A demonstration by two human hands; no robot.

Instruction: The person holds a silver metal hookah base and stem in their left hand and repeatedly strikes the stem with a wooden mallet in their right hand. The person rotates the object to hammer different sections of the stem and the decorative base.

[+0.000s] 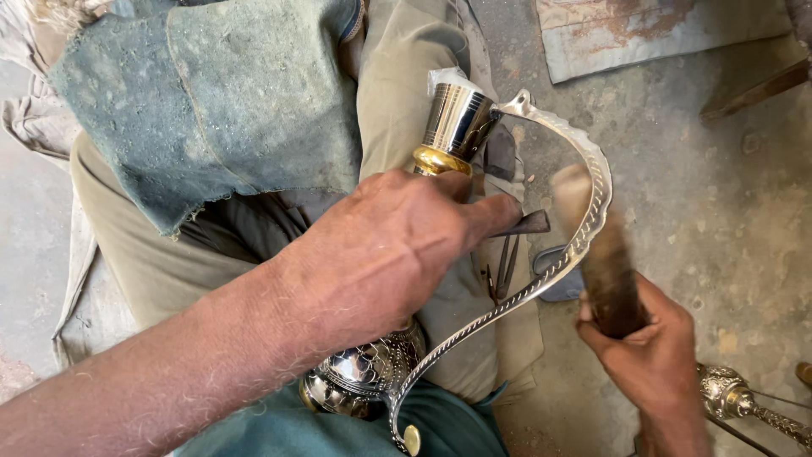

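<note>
Dusty concrete floor [719,203] bears a rusty metal sheet [643,30] and ornate metal fitting [744,402].

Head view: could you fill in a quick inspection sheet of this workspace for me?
Surface: stained concrete floor; work lies across the person's lap on khaki cloth.
Job's things: shiny silver sword hilt with gold collar and curved, rope-patterned silver guard; brown wooden mallet, blurred.
Clutter: dark metal hand tools; ornate silver fitting; rusty metal sheet; worn blue-grey cloth pad.
Grippers: left hand grips the hilt; right hand grips the mallet.
Cables: nothing seen.
Surroundings: nothing seen beyond the floor.
</note>
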